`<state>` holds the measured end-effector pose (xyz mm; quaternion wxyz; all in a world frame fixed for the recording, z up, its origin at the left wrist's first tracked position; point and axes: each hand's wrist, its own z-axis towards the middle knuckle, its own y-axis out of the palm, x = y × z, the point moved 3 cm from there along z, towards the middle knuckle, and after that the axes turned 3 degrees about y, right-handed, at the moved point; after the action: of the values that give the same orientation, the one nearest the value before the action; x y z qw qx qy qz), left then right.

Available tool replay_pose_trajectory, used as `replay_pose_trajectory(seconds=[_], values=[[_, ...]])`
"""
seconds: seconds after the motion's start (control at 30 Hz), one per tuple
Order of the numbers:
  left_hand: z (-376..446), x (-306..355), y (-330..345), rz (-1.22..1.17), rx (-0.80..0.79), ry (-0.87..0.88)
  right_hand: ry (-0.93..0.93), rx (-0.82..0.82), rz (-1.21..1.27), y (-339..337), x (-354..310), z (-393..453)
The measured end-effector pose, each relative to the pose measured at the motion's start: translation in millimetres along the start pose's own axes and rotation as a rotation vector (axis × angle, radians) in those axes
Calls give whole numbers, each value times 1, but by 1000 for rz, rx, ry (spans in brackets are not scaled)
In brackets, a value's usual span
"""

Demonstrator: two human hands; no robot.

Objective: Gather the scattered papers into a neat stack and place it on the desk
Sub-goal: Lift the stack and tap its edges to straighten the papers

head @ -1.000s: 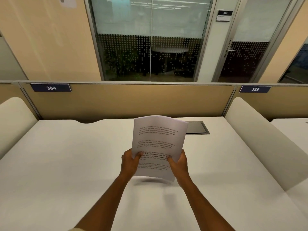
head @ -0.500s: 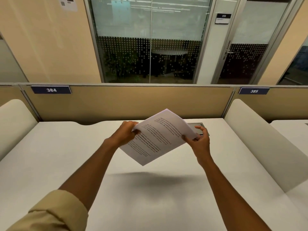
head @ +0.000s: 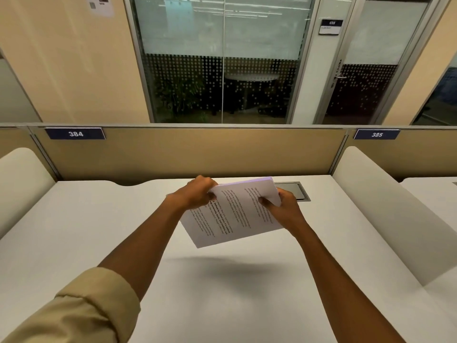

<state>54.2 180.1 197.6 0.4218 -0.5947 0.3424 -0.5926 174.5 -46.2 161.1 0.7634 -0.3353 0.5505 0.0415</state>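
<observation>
A stack of printed white papers (head: 232, 216) hangs in the air above the white desk (head: 99, 231), turned sideways with its near corner dipping down. My left hand (head: 195, 194) grips the stack's far left edge. My right hand (head: 282, 209) holds the right edge, thumb on top of the sheets. The stack's shadow falls on the desk below it. No loose sheets show on the desk.
A dark cable hatch (head: 294, 190) is set into the desk just behind my right hand. A tan partition (head: 193, 152) closes the far side, and rounded cream dividers (head: 385, 209) flank the desk left and right.
The stack went from upright near me to sideways and farther out over the desk. Both hands shifted to its side edges, and it has since sunk lower and flatter.
</observation>
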Motion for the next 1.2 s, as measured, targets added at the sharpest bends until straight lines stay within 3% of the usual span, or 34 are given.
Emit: replay_pose_trajectory(seconds=[0.37, 0.47, 0.63, 0.7, 0.9, 1.2], values=[[-37, -66, 16, -283, 56, -299, 136, 0, 140, -8, 26, -12], [-56, -81, 24, -529, 51, -320, 177, 9, 164, -7, 36, -19], [-81, -80, 57, -1164, 152, -328, 259, 23, 292, 5, 57, -30], [-82, -74, 72, -1280, 228, -334, 309, 33, 350, 15, 64, -34], [-91, -69, 108, -1172, 479, -420, 379, 54, 398, 38, 76, -46], [-93, -64, 128, -1063, 650, -472, 390, 107, 420, 56, 74, -50]])
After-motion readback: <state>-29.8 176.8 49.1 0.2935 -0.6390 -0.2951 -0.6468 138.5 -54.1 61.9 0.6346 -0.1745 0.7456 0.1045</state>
